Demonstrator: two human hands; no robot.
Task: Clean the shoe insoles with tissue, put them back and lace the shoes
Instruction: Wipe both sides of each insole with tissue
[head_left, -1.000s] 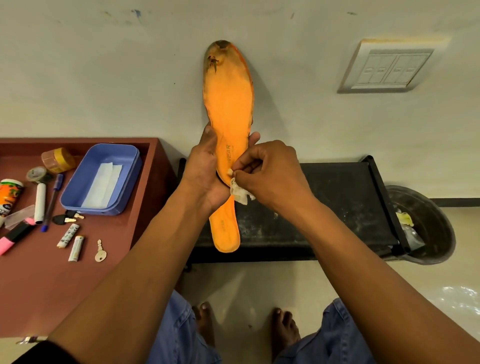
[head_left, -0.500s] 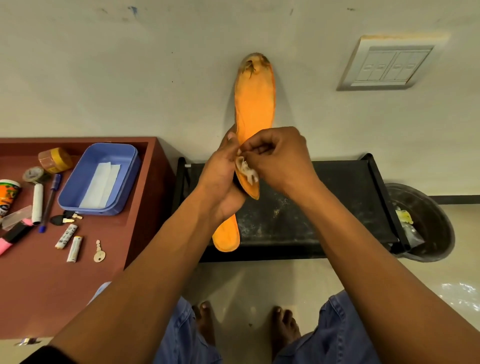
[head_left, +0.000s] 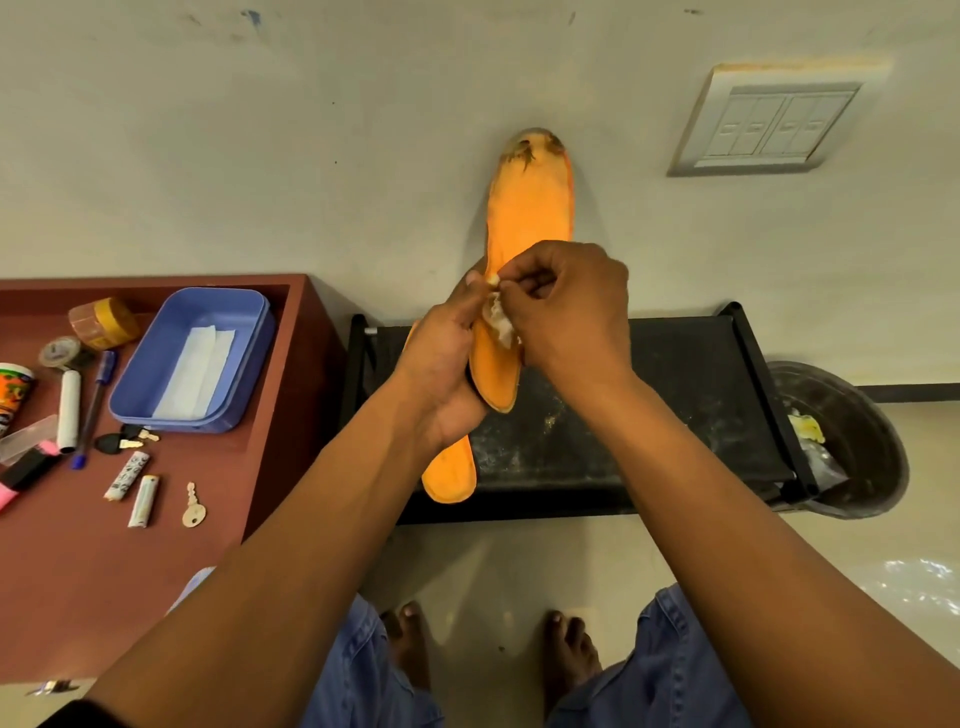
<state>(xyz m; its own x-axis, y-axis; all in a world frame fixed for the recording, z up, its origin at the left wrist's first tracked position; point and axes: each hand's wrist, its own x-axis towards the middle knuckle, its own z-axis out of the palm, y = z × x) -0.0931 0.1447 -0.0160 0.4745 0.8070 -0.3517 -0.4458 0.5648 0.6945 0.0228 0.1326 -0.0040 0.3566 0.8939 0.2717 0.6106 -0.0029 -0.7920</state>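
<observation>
The wall (head_left: 363, 156) stands close behind the hands. On the red surface (head_left: 130, 571), a blue tray (head_left: 249, 364), pens and keys crowd the far part; bare wood lies nearer.

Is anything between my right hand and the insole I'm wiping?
Only the tissue, pinched in the right hand against the upper orange insole. The left hand grips both insoles from the other side.

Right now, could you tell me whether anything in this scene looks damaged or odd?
Yes: the upright orange insole has a dark, frayed patch at its toe end, near the wall. The tissue pinched by the right hand looks crumpled and soiled.
</observation>
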